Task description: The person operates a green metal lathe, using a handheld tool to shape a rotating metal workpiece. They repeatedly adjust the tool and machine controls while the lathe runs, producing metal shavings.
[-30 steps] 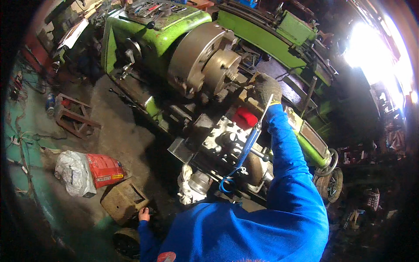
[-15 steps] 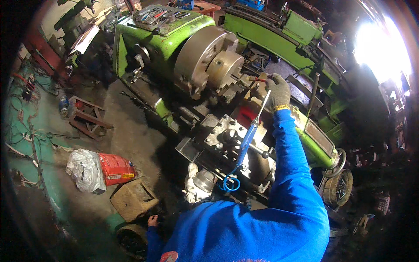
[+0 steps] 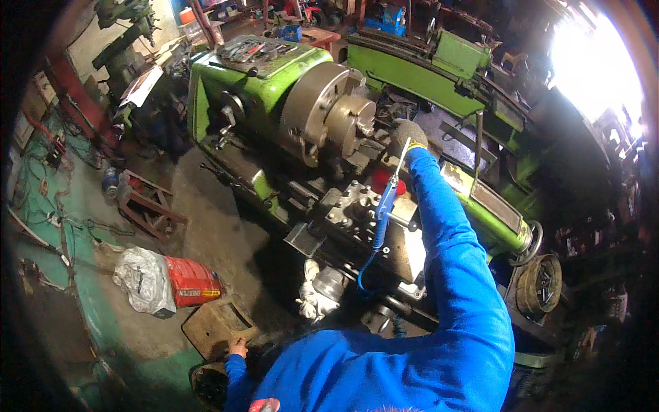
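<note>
My right hand (image 3: pixel 408 135), in a grey knitted glove, reaches to the metal workpiece (image 3: pixel 351 118) clamped in the large lathe chuck (image 3: pixel 314 103). Its fingers are closed; the thin red-handled tool seen in them half a second ago is now mostly hidden by the glove. Below the wrist, a blue air blow gun (image 3: pixel 386 207) with a coiled hose leans on the tool post (image 3: pixel 350 211). A red object (image 3: pixel 386 181) sits behind it. My bare left hand (image 3: pixel 238 348) is low at my side, empty, fingers apart, overlapping the edge of a tan box (image 3: pixel 209 328) in view.
Hand tools lie on the green headstock (image 3: pixel 257 51). A second green lathe (image 3: pixel 412 72) stands behind. On the floor at left are a red bag (image 3: pixel 193 280), a silvery bag (image 3: pixel 143 280) and a rusty metal stand (image 3: pixel 151 209). A handwheel (image 3: pixel 528 245) juts out at right.
My right hand has moved left and slightly nearer to the workpiece, hiding most of the red-handled tool. My view has shifted, and my left hand appears against the tan box's edge.
</note>
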Action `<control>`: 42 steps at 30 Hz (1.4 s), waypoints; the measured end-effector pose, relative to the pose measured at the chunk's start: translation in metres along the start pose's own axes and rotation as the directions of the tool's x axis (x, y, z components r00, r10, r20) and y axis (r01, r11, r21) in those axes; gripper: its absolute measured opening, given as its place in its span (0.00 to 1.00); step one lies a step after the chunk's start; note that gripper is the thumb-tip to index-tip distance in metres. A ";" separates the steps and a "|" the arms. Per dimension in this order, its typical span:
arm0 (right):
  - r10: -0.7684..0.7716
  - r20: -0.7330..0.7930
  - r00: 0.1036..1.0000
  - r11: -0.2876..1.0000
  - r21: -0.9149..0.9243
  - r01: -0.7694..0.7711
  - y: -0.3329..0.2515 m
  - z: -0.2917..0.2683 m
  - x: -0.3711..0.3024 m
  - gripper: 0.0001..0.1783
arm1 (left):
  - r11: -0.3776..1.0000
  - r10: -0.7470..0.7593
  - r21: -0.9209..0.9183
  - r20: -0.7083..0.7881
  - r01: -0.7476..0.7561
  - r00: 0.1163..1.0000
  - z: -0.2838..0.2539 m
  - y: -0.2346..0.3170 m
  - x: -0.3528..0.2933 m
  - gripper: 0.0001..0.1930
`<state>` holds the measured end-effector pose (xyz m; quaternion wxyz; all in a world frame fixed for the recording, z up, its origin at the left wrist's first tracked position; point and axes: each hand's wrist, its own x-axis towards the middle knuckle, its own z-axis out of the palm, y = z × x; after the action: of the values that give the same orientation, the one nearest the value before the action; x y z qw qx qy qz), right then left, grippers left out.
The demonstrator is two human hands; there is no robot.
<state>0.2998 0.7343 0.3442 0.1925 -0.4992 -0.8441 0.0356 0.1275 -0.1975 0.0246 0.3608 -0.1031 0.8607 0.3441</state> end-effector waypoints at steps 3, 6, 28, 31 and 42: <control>0.044 0.032 0.999 0.979 0.200 -0.049 -0.072 -0.058 -0.048 0.20 | 0.979 -0.024 -0.206 -0.094 0.004 0.995 -0.022 -0.057 -0.019 0.23; 0.186 -0.146 0.972 0.936 0.328 -0.129 -0.036 -0.096 -0.077 0.21 | 0.955 -0.105 -0.286 -0.079 0.079 0.991 -0.003 -0.027 -0.025 0.22; 0.330 -0.104 0.938 0.883 0.387 -0.268 -0.009 -0.041 -0.219 0.21 | 0.801 0.378 0.442 0.149 -0.404 0.914 -0.008 -0.056 0.039 0.29; 0.338 -0.153 0.929 0.876 0.411 -0.251 -0.009 -0.027 -0.211 0.20 | 0.657 0.348 0.636 0.219 -0.405 0.911 -0.015 -0.050 0.036 0.32; 0.408 -0.053 0.911 0.786 0.528 -0.321 0.000 -0.050 -0.229 0.29 | 0.998 0.049 -0.036 0.023 -0.048 0.999 -0.006 0.009 0.021 0.22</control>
<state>0.4152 0.5317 0.3242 0.3755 -0.5855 -0.6727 0.2522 0.1051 -0.1936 0.0179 0.3606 -0.0845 0.8524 0.3690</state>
